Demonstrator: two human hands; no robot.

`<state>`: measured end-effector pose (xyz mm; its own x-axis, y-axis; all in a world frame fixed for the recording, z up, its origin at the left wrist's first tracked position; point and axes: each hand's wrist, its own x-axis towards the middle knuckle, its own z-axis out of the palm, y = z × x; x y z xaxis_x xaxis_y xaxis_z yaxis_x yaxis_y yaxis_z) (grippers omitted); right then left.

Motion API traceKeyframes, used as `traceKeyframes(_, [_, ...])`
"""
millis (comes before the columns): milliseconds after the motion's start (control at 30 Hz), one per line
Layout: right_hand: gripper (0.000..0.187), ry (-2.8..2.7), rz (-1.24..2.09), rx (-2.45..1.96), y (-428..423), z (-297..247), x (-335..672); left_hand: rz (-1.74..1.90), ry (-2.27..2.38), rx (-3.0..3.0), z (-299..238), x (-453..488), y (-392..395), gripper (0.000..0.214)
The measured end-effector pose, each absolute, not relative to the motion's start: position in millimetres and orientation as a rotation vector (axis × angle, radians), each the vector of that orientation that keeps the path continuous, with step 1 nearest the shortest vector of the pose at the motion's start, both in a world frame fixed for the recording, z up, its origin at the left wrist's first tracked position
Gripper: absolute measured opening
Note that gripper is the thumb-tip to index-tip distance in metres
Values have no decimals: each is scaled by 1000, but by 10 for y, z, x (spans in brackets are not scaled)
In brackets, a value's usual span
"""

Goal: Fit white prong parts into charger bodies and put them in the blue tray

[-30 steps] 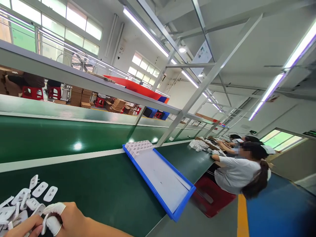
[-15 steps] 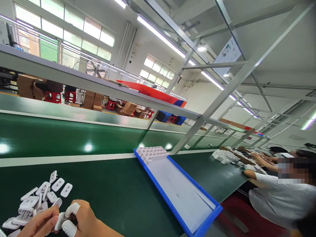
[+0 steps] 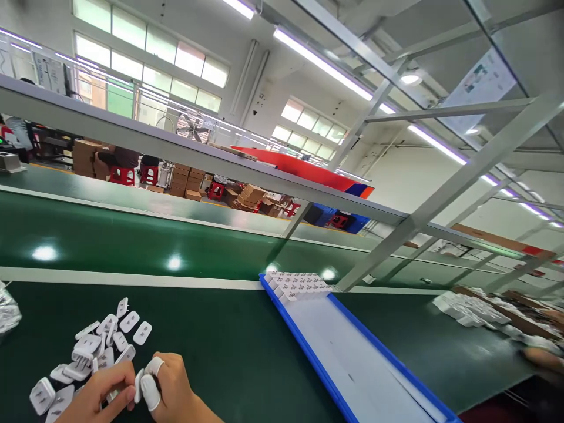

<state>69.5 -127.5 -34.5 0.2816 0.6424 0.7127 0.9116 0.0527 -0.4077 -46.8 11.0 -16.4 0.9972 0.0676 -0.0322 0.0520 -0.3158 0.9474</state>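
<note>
One white piece (image 3: 138, 386): thin, smooth, round-edged, like moulded plastic; seen nearly edge-on, between the two hands, low in the view.
Right hand (image 3: 174, 385): pinching the white piece between thumb and finger, both tips sheathed in white finger cots (image 3: 150, 392), wrinkled and matte.
Left hand (image 3: 101, 393): bare, thumb and fingers drawn together, tips right at the left side of the white piece; hard to tell whether gripping or merely touching.
Pile of white plug parts (image 3: 90, 349): glossy rounded rectangles, some with prongs, some lying flat with small dark details; heaped loosely beyond and to the left of the hands, partly hidden behind the left hand.
Counter (image 3: 220, 341): dark green, smooth, bordered by a pale strip along the far side.
Blue tray (image 3: 305, 348): long, shallow, lined in scuffed white; set slantwise, well to the right of the hands.
White blocks (image 3: 299, 285): packed in rows at the tray's far end; dark marks on top, too small to read.
Crinkled bag (image 3: 7, 311): shiny, see-through, at the left edge.
Hanging sheet (image 3: 480, 88): printed, illegible from here.
Orange-red bin (image 3: 299, 167): resting on the shelf (image 3: 198, 158) above the counter.
</note>
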Motion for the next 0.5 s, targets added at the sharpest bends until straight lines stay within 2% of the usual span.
traceKeyframes(300, [52,-1447,-234,-1636,-1323,-223,642,149,-8,1959,6,-492,67,49])
traceKeyframes(500, [49,-1493,-281,-1537,-1294,-266,682,202,-37,1881,126,-518,61,49])
